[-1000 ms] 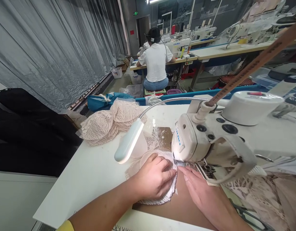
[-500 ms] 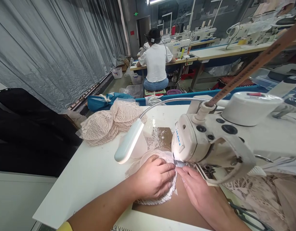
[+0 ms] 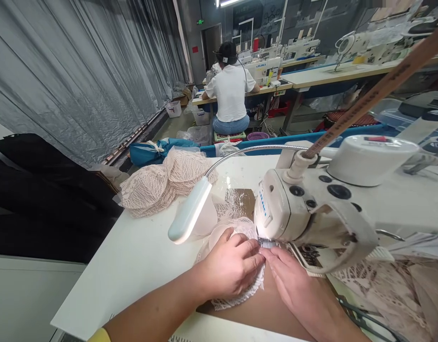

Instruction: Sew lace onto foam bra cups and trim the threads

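A pale lace bra cup [image 3: 240, 300] lies under the head of the white sewing machine [image 3: 275, 204], its edge at the lit needle area. My left hand [image 3: 229, 261] is closed over the cup, fingers curled and pressing on the lace. From the right, my right hand [image 3: 290, 280] meets the cup's edge beside the needle, fingers pressed together and fingertips touching the lace near my left fingertips. The needle and presser foot are mostly hidden by the machine head and my fingers.
A pale lamp [image 3: 190, 211] on a bendy metal neck hangs left of the machine. Stacked lace cups [image 3: 147, 190] lie at the table's far left, and more lace fabric [image 3: 386, 294] is at right. Farther off, a person in a white shirt [image 3: 231, 92] sits at another machine.
The lace cup has turned and shifted slightly to the right under my left hand, which has also moved a little right. My right hand stays nearly in place.
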`<state>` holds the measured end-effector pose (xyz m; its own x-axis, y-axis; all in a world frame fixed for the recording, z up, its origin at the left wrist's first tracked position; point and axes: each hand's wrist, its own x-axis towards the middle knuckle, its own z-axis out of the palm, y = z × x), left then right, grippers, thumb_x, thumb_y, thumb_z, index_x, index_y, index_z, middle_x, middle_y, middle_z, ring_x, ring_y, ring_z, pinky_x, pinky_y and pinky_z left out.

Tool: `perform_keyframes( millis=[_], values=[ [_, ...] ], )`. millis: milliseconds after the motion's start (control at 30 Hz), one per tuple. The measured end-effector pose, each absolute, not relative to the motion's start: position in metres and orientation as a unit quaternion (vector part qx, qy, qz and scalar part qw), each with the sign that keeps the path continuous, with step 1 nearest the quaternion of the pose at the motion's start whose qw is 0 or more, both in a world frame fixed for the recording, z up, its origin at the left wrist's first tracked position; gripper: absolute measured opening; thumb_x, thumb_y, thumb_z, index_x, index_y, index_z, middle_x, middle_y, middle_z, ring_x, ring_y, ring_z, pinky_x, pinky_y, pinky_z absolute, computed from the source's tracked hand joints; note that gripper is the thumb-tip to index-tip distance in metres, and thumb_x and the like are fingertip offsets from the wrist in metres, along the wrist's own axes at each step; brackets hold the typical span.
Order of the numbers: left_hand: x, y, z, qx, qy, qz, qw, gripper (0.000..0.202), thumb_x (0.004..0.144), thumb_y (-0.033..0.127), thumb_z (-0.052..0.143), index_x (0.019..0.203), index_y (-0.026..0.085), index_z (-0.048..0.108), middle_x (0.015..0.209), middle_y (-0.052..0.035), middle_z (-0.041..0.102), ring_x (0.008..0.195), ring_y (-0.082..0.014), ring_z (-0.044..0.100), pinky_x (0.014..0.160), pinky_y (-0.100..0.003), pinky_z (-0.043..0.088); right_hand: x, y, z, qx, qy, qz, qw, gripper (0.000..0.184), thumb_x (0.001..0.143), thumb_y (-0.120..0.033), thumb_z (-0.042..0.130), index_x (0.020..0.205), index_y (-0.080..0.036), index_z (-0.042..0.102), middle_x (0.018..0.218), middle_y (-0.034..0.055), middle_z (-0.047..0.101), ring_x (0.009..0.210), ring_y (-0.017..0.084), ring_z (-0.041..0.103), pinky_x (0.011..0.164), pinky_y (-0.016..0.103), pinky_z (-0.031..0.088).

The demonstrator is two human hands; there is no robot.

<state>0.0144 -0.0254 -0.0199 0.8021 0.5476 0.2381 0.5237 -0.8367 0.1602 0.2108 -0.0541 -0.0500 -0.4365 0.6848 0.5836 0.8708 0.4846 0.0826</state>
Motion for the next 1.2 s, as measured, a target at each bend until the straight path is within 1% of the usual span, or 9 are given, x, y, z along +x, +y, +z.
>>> perform_keyframes(
  millis=[233, 400, 533, 767, 933, 1067, 1200],
  values=[
    [0.017, -0.024, -0.023, 0.940, 0.302, 0.148, 0.050, 0.032, 0.094, 0.028, 0.041, 0.120, 0.018, 0.056, 0.111, -0.0110, 0.061, 0.095, -0.0243, 0.050, 0.091, -0.046, 0.035, 0.212, -0.054, -0.056, -0.475, -0.826, -0.190, 0.237, 0.040, 0.092, -0.010, 0.035, 0.097, -0.016, 0.074, 0.097, 0.0136, 0.074, 0.076, 0.021, 0.071, 0.069, 0.032, 0.056],
    [0.015, -0.022, -0.023, 0.942, 0.296, 0.151, 0.054, 0.030, 0.092, 0.024, 0.042, 0.117, 0.016, 0.057, 0.115, -0.0118, 0.062, 0.101, -0.0244, 0.050, 0.096, -0.048, 0.032, 0.214, -0.057, -0.064, -0.495, -0.818, -0.178, 0.231, 0.043, 0.091, -0.008, 0.033, 0.103, -0.017, 0.073, 0.097, 0.0128, 0.074, 0.077, 0.022, 0.070, 0.070, 0.033, 0.054],
    [0.013, -0.019, -0.025, 0.942, 0.293, 0.150, 0.067, 0.032, 0.088, 0.020, 0.047, 0.117, 0.014, 0.057, 0.119, -0.0120, 0.062, 0.106, -0.0253, 0.050, 0.097, -0.048, 0.032, 0.216, -0.058, -0.063, -0.480, -0.828, -0.174, 0.231, 0.040, 0.089, -0.007, 0.037, 0.102, -0.017, 0.074, 0.094, 0.0130, 0.073, 0.075, 0.021, 0.069, 0.071, 0.033, 0.052],
    [0.012, -0.015, -0.025, 0.935, 0.314, 0.149, 0.064, 0.032, 0.086, 0.018, 0.048, 0.117, 0.014, 0.057, 0.114, -0.0117, 0.064, 0.111, -0.0272, 0.049, 0.099, -0.050, 0.031, 0.218, -0.055, -0.058, -0.462, -0.838, -0.153, 0.247, 0.038, 0.090, -0.010, 0.038, 0.101, -0.018, 0.073, 0.096, 0.0120, 0.073, 0.077, 0.023, 0.070, 0.068, 0.035, 0.054],
    [0.010, -0.014, -0.025, 0.931, 0.330, 0.145, 0.062, 0.035, 0.084, 0.019, 0.050, 0.118, 0.016, 0.057, 0.120, -0.0109, 0.062, 0.115, -0.0280, 0.048, 0.101, -0.052, 0.031, 0.218, -0.054, -0.062, -0.470, -0.843, -0.117, 0.232, 0.040, 0.090, -0.012, 0.035, 0.105, -0.018, 0.071, 0.103, 0.0164, 0.071, 0.080, 0.024, 0.069, 0.069, 0.038, 0.055],
    [0.007, -0.013, -0.027, 0.927, 0.342, 0.143, 0.047, 0.034, 0.085, 0.019, 0.049, 0.118, 0.018, 0.057, 0.126, -0.0106, 0.058, 0.120, -0.0300, 0.045, 0.102, -0.054, 0.028, 0.219, -0.055, -0.057, -0.459, -0.851, -0.122, 0.226, 0.040, 0.090, -0.012, 0.035, 0.106, -0.020, 0.071, 0.103, 0.0136, 0.071, 0.080, 0.022, 0.070, 0.068, 0.035, 0.056],
    [0.003, -0.012, -0.024, 0.937, 0.321, 0.129, 0.043, 0.035, 0.087, 0.020, 0.049, 0.121, 0.017, 0.055, 0.127, -0.0126, 0.057, 0.120, -0.0298, 0.045, 0.099, -0.051, 0.032, 0.223, -0.058, -0.056, -0.458, -0.850, -0.139, 0.221, 0.039, 0.091, -0.013, 0.035, 0.108, -0.018, 0.070, 0.101, 0.0129, 0.072, 0.079, 0.021, 0.070, 0.066, 0.030, 0.057]
  ],
)
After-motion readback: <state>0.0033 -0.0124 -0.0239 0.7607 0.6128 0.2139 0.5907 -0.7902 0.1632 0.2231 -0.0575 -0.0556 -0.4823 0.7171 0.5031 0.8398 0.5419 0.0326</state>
